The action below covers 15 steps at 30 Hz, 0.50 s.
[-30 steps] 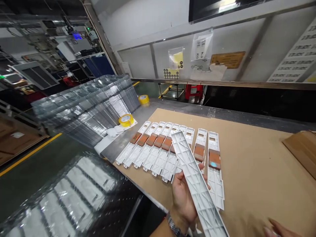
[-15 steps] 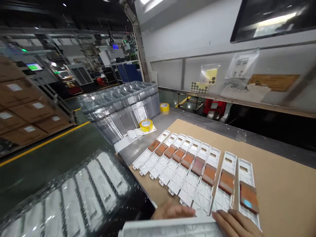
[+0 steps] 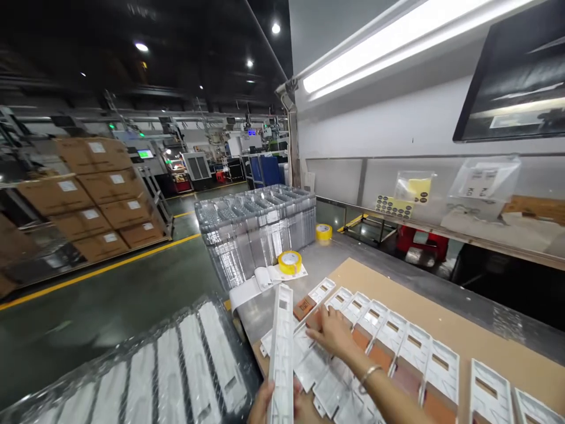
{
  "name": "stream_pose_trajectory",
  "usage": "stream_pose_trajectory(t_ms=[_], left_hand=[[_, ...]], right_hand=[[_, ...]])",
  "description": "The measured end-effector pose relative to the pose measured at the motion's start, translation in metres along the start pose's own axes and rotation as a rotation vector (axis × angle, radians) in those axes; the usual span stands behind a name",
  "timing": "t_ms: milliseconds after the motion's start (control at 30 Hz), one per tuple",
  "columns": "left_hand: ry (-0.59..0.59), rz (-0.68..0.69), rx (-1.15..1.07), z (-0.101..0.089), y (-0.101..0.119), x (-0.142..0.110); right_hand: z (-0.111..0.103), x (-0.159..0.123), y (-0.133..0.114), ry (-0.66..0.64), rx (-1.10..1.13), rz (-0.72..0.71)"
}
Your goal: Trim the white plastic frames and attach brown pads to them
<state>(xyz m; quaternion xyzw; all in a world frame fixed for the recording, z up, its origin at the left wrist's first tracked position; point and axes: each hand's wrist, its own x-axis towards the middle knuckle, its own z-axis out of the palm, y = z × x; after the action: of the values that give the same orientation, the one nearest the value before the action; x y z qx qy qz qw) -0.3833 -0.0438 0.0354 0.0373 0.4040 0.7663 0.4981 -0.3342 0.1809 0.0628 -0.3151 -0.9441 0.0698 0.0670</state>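
- Left hand (image 3: 265,406) pinches the white plastic strip (image 3: 282,347) at its near end, edge-up.
- Right hand (image 3: 333,333), fingers spread, rests on the laid-out strips (image 3: 397,347).
- Strip looks light, stiff, thin-ribbed; best held mid-length by its edges.

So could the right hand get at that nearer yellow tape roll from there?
Probably yes: the right hand rests on the white panels, free, and nothing stands between it and the tape roll.

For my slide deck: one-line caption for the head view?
Left hand holds a white plastic panel on edge; right hand reaches onto the row of panels.
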Motion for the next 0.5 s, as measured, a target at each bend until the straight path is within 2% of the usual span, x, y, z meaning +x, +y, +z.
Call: stream_pose_trajectory(t_ms=[100, 233, 400, 500], left_hand=[[0.045, 0.125, 0.004, 0.002, 0.011, 0.029], [0.092, 0.194, 0.01, 0.016, 0.018, 0.064], [0.106, 0.208, 0.045, 0.037, 0.002, 0.094], [0.1, 0.227, 0.098, 0.04, -0.007, 0.101]], right_hand=[[0.015, 0.015, -0.018, -0.028, -0.077, 0.061], [0.019, 0.008, -0.015, -0.03, -0.142, 0.057], [0.017, 0.001, -0.005, -0.064, -0.174, 0.046], [0.016, 0.006, -0.003, -0.094, -0.163, 0.043]])
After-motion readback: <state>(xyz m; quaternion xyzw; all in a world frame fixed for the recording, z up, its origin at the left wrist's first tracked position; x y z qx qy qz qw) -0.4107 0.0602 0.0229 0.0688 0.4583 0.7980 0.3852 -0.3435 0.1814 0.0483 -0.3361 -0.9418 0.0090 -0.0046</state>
